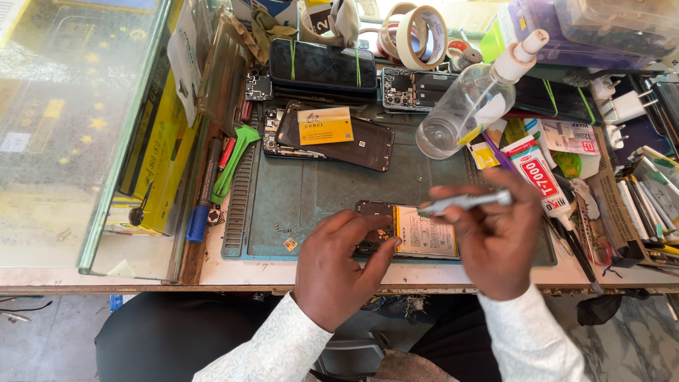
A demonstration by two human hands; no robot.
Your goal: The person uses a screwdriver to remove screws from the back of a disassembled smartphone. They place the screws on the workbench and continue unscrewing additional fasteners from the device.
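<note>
The opened phone [407, 237], thin, light and probably fragile with its battery bare, lies flat on the surface under the left hand [339, 265] fingers pressing its edge, best held by its rim, while the right hand [491, 233] fingers pinch a slim metal tool [463, 202].

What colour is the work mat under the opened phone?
Dark grey-green work mat, seen in the head view, under the opened phone.
</note>
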